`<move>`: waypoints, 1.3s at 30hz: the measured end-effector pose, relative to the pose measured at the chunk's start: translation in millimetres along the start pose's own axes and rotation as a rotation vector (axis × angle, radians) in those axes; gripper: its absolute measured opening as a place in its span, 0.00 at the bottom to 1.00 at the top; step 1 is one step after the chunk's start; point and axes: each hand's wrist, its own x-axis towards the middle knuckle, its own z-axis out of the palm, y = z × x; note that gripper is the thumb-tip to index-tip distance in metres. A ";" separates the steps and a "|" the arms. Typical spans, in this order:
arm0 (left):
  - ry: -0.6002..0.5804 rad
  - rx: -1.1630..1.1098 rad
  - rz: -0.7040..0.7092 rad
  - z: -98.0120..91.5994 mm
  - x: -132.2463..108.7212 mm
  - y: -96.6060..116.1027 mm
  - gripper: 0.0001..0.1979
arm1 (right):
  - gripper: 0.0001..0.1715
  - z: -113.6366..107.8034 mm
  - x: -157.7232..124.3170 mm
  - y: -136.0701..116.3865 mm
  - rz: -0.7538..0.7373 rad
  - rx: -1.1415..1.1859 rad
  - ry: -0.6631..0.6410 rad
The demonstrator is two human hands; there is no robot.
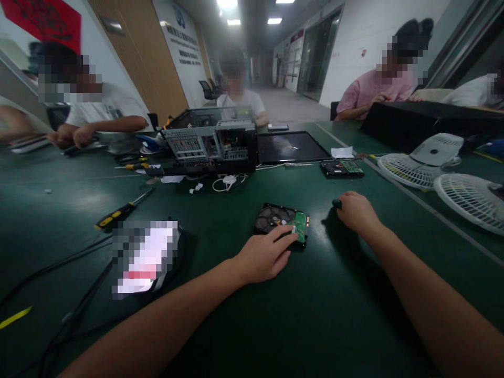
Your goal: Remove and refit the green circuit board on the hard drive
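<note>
A hard drive (pixel 271 216) lies on the green table in front of me, its green circuit board facing up. My left hand (pixel 264 254) holds it from the near side, with fingers across the board and the near edge; the thumb is hidden. To the right of the drive, my right hand (pixel 358 212) is closed just above the table. A small dark rounded end (pixel 336 203) pokes out of its fingers; the rest of that object is hidden, so its kind is unclear.
An opened computer case (pixel 208 144) stands at the back beside a black panel (pixel 291 147). A second hard drive (pixel 342 168) and white fan parts (pixel 409 170) lie right. A screwdriver (pixel 118 214), cables and a lit screen (pixel 151 254) lie left. Several people sit around the table.
</note>
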 end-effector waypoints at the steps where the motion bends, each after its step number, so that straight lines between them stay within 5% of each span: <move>1: 0.005 -0.006 -0.004 0.5 -0.2 -0.2 0.25 | 0.14 0.2 -0.1 0.5 -0.008 0.002 0.001; 20: 0.013 -0.031 -0.010 -0.2 -0.7 -0.5 0.27 | 0.17 7.6 -0.2 29.9 0.043 0.135 0.155; 24: 0.020 -0.027 -0.012 1.9 -0.8 -1.2 0.27 | 0.16 9.4 -0.6 34.0 0.032 0.164 0.099; 32: 0.019 -0.009 -0.005 2.6 -1.6 -2.2 0.26 | 0.17 14.6 -0.4 19.7 0.044 0.108 0.030; 39: -0.011 0.006 -0.049 -0.6 -0.7 -0.3 0.28 | 0.14 -15.5 -11.6 -2.1 0.047 0.248 0.028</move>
